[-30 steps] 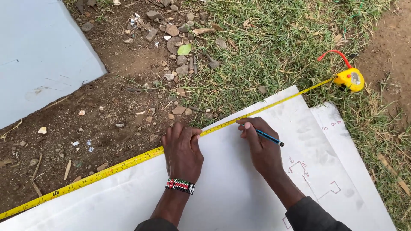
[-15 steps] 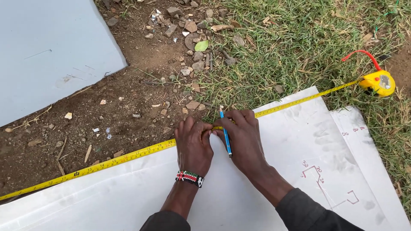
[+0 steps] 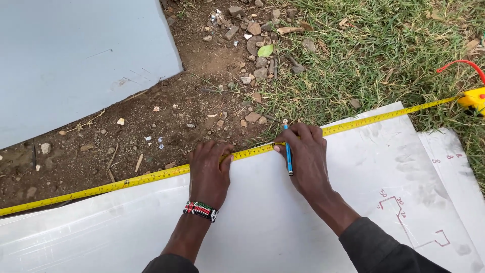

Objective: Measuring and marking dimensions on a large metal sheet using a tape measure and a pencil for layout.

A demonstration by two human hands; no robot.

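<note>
My left hand (image 3: 208,174) lies flat, fingers pinning the yellow tape measure (image 3: 151,177) to the far edge of the white metal sheet (image 3: 262,222). My right hand (image 3: 303,154) presses the tape too, gripping a blue pencil (image 3: 288,151), long axis near-to-far, far end pointing away. Tape runs left-near to right-far, ending at its yellow case (image 3: 474,98) on grass (image 3: 384,55). Grey panel (image 3: 76,60) far left.
</note>
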